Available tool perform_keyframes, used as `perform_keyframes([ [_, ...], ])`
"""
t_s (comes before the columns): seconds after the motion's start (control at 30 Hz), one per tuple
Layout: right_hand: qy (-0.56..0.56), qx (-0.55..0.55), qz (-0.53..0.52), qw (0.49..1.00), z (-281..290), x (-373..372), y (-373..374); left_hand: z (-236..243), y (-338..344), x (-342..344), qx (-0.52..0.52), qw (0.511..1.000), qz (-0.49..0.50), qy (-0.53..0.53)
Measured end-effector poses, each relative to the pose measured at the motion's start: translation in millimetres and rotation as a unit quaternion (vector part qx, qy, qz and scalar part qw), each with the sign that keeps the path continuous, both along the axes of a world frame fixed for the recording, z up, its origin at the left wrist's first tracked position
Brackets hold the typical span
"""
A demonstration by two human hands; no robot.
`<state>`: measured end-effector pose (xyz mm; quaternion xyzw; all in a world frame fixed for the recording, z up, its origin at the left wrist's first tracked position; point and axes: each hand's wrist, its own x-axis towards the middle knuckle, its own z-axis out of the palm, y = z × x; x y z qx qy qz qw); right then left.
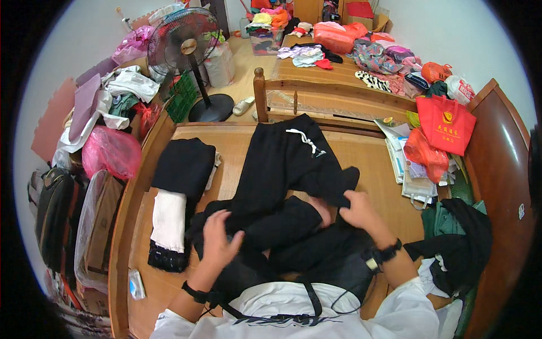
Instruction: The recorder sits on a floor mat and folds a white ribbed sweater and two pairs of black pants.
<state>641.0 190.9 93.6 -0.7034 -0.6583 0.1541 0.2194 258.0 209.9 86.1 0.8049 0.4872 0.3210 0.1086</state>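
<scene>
A pair of black sweatpants [270,150] with a white drawstring lies in front of me, waistband at the far end and legs toward me. My right hand [362,213] grips one pant leg near its end, fingers and thumb closed on the dark cloth. Over the other leg, on the left, my left hand [220,240] is open with fingers apart; whether it touches the fabric I cannot tell. A folded black garment [183,166] lies to the left, with a white ribbed garment [169,220] nearer me. My own legs, in dark clothing, are folded beneath the pants.
The wooden bed frame [127,226] surrounds the tan mat [226,169]. At right are a red bag [446,124], papers and a heap of dark clothes [468,243]. A tissue pack [136,284] sits near left. A standing fan [195,62] and another clothes-covered bed [305,72] are beyond.
</scene>
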Motion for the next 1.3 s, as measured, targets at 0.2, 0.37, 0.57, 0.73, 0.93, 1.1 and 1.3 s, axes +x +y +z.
perform_keyframes([
  [0.2, -0.107, -0.096, 0.258, 0.955, 135, -72, -86, 55, -52, 117, -0.045, 0.939, -0.328, -0.089],
  [0.37, -0.107, -0.099, 0.266, 0.953, 177, -70, -124, 67, -64, 160, 0.005, 0.896, -0.417, -0.152],
  [0.57, 0.192, 0.124, 0.290, 0.929, 182, -15, -151, 110, -58, 165, 0.098, 0.868, -0.400, -0.277],
  [0.73, 0.019, 0.197, 0.193, 0.961, 132, -14, -153, 145, -67, 176, 0.099, 0.835, -0.410, -0.355],
  [0.93, 0.234, 0.401, 0.294, 0.836, 144, -2, -153, 150, -76, 162, 0.095, 0.818, -0.504, -0.260],
  [1.1, 0.218, 0.115, 0.519, 0.818, 169, 28, -150, 144, -79, 128, 0.047, 0.796, -0.571, -0.195],
  [1.3, 0.268, 0.029, 0.349, 0.898, 142, 7, -131, 101, -63, 108, -0.074, 0.854, -0.494, -0.144],
])
